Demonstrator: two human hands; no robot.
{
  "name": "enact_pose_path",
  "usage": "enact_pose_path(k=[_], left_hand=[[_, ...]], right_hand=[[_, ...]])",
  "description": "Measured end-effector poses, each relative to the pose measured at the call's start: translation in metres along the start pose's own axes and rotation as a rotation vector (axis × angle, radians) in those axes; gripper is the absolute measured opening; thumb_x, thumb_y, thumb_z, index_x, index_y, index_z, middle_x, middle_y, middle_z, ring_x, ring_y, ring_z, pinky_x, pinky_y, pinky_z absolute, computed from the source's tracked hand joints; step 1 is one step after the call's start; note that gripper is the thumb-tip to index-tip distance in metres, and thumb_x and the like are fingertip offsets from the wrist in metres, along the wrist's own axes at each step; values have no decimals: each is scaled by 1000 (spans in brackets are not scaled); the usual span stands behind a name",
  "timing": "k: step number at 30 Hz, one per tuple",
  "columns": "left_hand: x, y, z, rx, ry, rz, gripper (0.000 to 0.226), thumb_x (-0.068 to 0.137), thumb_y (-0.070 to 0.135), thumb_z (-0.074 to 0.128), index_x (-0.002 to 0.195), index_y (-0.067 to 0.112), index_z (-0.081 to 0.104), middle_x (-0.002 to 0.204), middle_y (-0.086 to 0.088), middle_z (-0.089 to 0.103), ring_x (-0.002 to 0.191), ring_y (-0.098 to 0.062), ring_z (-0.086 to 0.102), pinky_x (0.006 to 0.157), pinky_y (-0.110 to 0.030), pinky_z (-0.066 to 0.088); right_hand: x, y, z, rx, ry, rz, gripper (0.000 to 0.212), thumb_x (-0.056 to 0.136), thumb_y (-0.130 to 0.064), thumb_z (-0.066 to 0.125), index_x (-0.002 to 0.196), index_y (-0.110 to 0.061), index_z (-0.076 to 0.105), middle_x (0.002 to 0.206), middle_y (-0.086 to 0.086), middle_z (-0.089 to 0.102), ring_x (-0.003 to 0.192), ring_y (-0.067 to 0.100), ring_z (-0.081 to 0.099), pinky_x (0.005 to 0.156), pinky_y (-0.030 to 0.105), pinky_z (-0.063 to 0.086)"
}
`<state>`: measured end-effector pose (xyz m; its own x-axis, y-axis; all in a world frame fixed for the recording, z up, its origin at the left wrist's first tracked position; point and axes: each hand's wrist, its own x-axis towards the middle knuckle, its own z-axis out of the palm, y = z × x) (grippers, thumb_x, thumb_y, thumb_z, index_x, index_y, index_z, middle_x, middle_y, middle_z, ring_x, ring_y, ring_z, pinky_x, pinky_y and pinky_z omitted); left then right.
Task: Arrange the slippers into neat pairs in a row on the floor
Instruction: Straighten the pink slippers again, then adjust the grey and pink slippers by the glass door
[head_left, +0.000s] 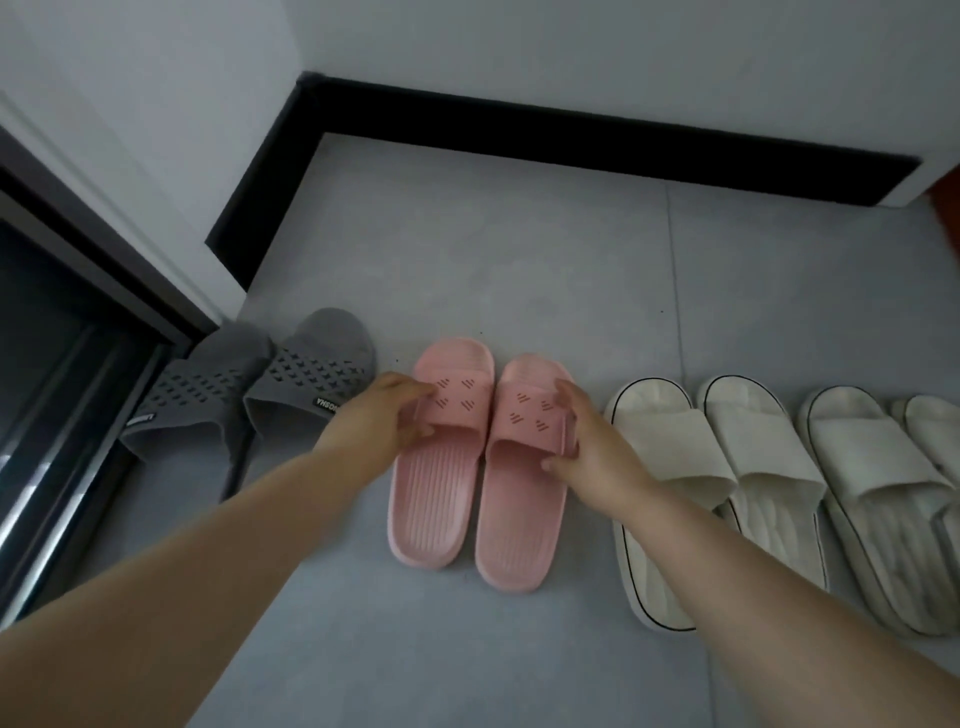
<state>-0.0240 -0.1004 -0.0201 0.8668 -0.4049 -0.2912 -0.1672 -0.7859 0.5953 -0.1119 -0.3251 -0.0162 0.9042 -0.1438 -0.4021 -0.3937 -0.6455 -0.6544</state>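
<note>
Two pink slippers lie side by side on the grey floor, toes toward the wall. My left hand (382, 410) grips the strap of the left pink slipper (434, 499) from its left side. My right hand (592, 447) grips the strap of the right pink slipper (519, 525) from its right side. To the left sits a pair of grey perforated slippers (270, 389), touching each other. To the right stands a cream pair with dark edging (670, 452), then another cream pair (872, 467) cut off by the frame's right edge.
A black skirting board (571, 140) runs along the white wall behind the row and down the left corner. A dark door frame and sliding track (67, 364) lie at the far left, next to the grey slippers. Grey floor tiles (519, 260) stretch between the slippers and the wall.
</note>
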Motion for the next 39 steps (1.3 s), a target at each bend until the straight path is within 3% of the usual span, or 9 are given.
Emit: enact_pose_path(k=[6,11,14,16,21,28,32,37,39], left_hand=[[-25,-20,-25,-214,71,-88,52,79,16,69,128,18,51,124,-4,55,103,-19,57,91,-25,44],[-65,-80,-68,-67,506,-462,17,77,30,69,81,14,63,82,-8,69,76,-29,62,62,-32,44],[-81,-111,-72,-24,376,-617,36,80,32,65,107,8,64,109,-20,68,100,-38,62,81,-39,49],[-82,-117,-69,-147,325,-602,50,82,25,65,126,6,51,124,-19,60,113,-36,56,90,-36,43],[-66,-103,-66,-626,328,-463,46,83,-3,60,126,-1,43,125,-21,56,116,-32,54,90,-34,42],[-55,-111,-71,-836,299,-478,65,78,-6,64,136,6,37,131,-20,54,119,-33,53,88,-33,47],[-57,-119,-65,-836,308,-455,63,77,-3,67,134,9,43,124,-12,59,106,-23,59,64,-14,54],[-57,-128,-54,-736,411,-450,53,75,3,71,124,11,53,117,-9,65,111,-23,59,94,-35,46],[-55,-129,-52,-699,458,-442,40,77,5,70,113,16,57,101,1,68,105,-22,61,91,-33,48]], right_hand=[[-5,-41,-11,-194,-121,-125,76,74,-17,72,140,-20,32,144,6,37,131,20,38,106,24,28],[24,-107,22,-351,-323,-336,60,82,-21,64,137,-23,40,147,7,34,136,19,32,109,20,20],[35,-137,57,-306,-369,-407,70,83,-21,64,143,-18,29,151,8,30,138,19,30,112,22,20],[42,-153,78,-282,-365,-394,83,82,-26,67,146,-15,17,154,9,24,139,22,29,114,26,22],[61,-168,114,-539,-315,-333,100,82,-37,65,147,-18,-9,157,8,14,140,30,25,112,42,30],[68,-149,127,-345,-233,-314,95,84,-17,64,147,-31,-6,145,14,40,124,31,48,103,35,39],[62,-142,132,-263,-175,-346,94,84,-12,62,145,-38,-5,141,14,46,119,32,52,99,38,44],[53,-131,136,-206,-147,-396,91,86,-11,56,142,-44,-7,145,9,42,119,32,53,98,39,44],[53,-129,136,-185,-144,-404,91,86,-9,54,143,-43,-8,148,5,39,121,31,52,99,38,43]])
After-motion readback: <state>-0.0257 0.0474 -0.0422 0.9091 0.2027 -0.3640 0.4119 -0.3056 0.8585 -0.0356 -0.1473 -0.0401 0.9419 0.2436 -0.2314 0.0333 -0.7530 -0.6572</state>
